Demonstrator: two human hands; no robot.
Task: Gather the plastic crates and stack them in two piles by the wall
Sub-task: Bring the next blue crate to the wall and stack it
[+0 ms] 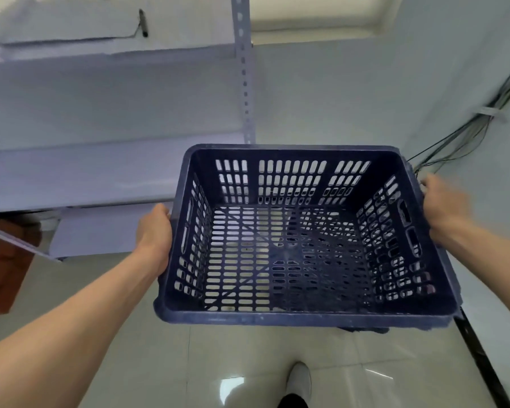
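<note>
1. I see one dark crate (277,315) in the centre-right of the frame, held level in the air above the floor (248,363), open side up and with nothing in it.
2. My left hand (156,234) holds the crate's left side. The grip is wrapped on the rim, with the fingers hidden behind the plastic.
3. My right hand (445,207) holds the right rim the same way. Both grips are full of crate, neither one spread wide.
4. The wall (365,92) fills the upper right of the frame, just past the crate's far edge. Cables (454,136) run down it at the right, and shelves (100,172) sit at the left.
5. A dark shape (362,330) pokes out under the crate's near right corner. The slats on the right look darker than those on the left. I judge a pile may lie beneath, but I cannot tell.
6. Done, as far as I can judge: this crate is gathered and carried close to the wall.
7. Left to do: it is not yet set down, and I see no finished pile anywhere in the frame. How many crates remain elsewhere is out of view.
8. I judge the task is partway along, in a carry-and-place step, with the two piles yet to be confirmed.
</note>
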